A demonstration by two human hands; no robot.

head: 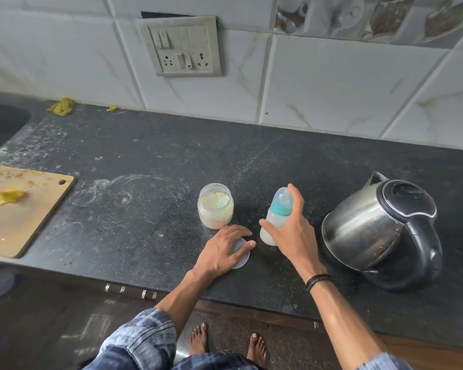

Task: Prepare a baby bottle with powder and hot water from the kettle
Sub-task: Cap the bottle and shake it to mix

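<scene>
Right hand (289,236) half-open around the bottle (278,210), possibly touching it.

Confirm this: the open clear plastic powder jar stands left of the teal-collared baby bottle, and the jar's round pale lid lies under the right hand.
Not quite. The head view shows the round pale lid under the left hand; the right hand holds the teal-collared baby bottle. The rest stands.
</scene>
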